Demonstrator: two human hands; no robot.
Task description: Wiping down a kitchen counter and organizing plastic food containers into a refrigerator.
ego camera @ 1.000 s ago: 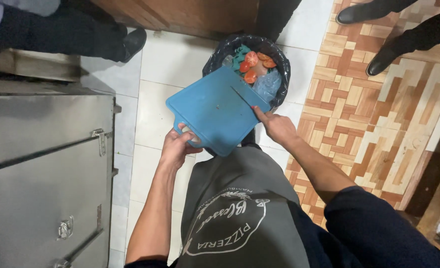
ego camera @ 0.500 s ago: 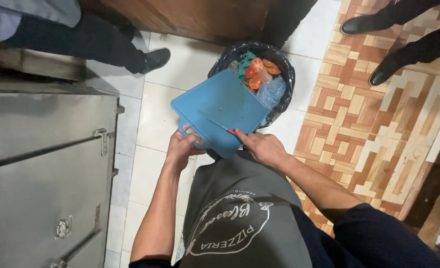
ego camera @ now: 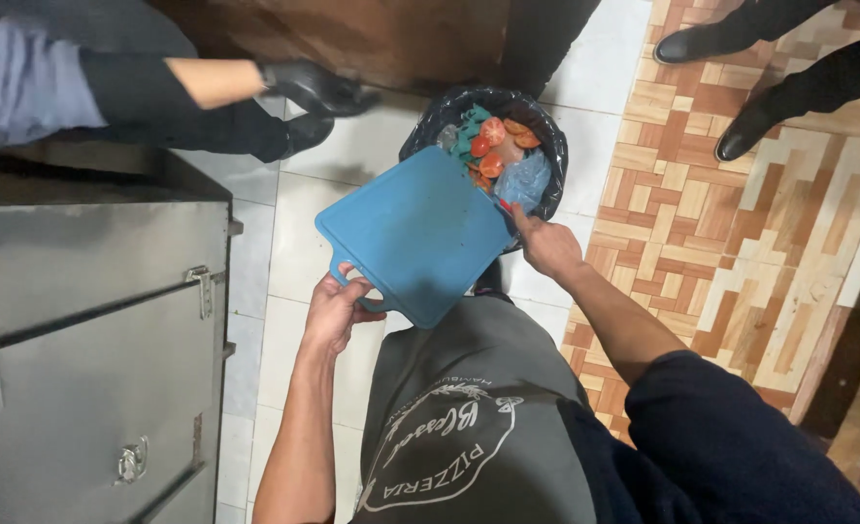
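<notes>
The floor is part pale tile (ego camera: 304,223), part patterned wood parquet (ego camera: 741,223), with a steel cabinet (ego camera: 81,359) at the left and a dark wooden panel at the top. On the tile stands a bin (ego camera: 430,131) lined with a black bag, holding tomato pieces (ego camera: 493,146), green scraps and a clear plastic wrap.

The person, in a grey apron (ego camera: 469,417), holds a blue board (ego camera: 415,233) tilted over the near rim of the bin. The left hand (ego camera: 338,311) is closed on the board's handle slot at its near corner. The right hand (ego camera: 546,247) rests at the board's right edge, fingers curled; something small and red shows at its fingertips, but what it is cannot be told.

The board overlaps the bin only with its far corner, so anything sliding off its left or near part would likely land on the tile rather than in the bag. With just one corner gripped, the board could twist or slip from a wet hand. A co-worker's black-gloved hand (ego camera: 318,89) reaches in just left of the bin, and shoes (ego camera: 741,141) stand close by on the parquet; a swing of the board might knock into either.
</notes>
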